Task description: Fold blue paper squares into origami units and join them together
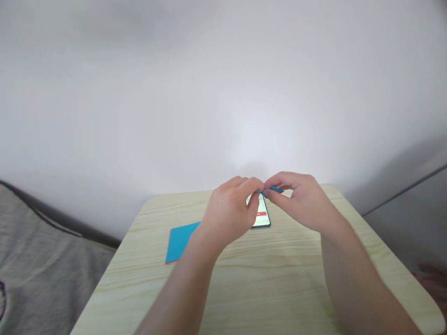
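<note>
My left hand (228, 209) and my right hand (300, 197) meet above the far middle of a light wooden table (279, 279). Both pinch a small folded blue paper piece (274, 190) between thumb and fingers, held in the air. Under the hands lies a phone (261, 217) with a lit white screen and a red bar, partly hidden by my left hand. A flat blue paper sheet (179, 241) with a reddish edge lies on the table left of my left wrist.
The table stands against a plain white wall (209, 93). A grey fabric surface (42, 260) lies off the table's left side. A grey floor or panel with a dark line (412, 204) shows at right.
</note>
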Demonstrator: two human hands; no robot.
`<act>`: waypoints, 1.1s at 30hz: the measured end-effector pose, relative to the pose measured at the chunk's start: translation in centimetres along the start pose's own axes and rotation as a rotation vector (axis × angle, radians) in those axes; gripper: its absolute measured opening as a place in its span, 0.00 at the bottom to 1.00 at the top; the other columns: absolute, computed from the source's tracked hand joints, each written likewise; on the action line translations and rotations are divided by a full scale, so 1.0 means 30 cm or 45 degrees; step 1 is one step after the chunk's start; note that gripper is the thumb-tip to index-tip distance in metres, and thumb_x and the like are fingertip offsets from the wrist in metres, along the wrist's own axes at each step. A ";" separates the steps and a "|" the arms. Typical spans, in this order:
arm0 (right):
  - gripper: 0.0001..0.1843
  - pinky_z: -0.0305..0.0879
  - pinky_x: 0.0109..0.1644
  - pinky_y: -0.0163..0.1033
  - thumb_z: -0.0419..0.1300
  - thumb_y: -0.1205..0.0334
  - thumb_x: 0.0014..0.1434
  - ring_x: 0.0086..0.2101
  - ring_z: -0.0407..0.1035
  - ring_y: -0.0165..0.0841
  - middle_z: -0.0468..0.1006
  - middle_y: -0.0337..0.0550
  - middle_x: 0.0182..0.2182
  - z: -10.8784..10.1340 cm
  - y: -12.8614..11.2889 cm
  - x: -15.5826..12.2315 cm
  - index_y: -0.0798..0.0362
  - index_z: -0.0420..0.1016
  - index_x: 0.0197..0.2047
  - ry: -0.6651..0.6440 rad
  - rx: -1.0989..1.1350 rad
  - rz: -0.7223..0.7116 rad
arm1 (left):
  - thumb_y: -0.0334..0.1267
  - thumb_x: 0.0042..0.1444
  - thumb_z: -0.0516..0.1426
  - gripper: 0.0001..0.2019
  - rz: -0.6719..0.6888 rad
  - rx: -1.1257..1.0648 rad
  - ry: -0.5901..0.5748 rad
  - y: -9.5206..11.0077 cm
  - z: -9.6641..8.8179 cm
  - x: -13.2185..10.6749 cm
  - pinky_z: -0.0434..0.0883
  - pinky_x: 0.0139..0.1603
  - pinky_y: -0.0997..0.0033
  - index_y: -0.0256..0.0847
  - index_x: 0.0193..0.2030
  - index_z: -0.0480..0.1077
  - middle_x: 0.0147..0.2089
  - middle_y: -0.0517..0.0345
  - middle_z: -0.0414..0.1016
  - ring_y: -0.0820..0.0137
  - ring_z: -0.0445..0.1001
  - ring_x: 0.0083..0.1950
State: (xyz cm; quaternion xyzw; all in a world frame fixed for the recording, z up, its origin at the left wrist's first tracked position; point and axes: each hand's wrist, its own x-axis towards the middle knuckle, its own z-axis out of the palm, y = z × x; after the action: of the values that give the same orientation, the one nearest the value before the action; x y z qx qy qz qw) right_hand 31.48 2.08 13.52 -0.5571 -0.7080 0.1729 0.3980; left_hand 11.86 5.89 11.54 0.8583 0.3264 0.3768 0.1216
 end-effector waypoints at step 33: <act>0.06 0.69 0.48 0.42 0.63 0.65 0.62 0.41 0.76 0.35 0.83 0.39 0.39 0.000 0.124 -0.081 0.48 0.82 0.39 0.030 -0.085 0.002 | 0.31 0.66 0.55 0.08 0.096 0.213 -0.220 0.015 0.103 0.004 0.70 0.43 0.63 0.45 0.46 0.73 0.41 0.58 0.79 0.63 0.76 0.44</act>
State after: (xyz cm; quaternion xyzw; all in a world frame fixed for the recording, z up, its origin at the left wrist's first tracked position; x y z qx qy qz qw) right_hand 34.06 1.02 10.04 -0.5727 -0.7081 0.1429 0.3875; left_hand 14.36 5.75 9.69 0.9064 0.3123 0.2774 0.0630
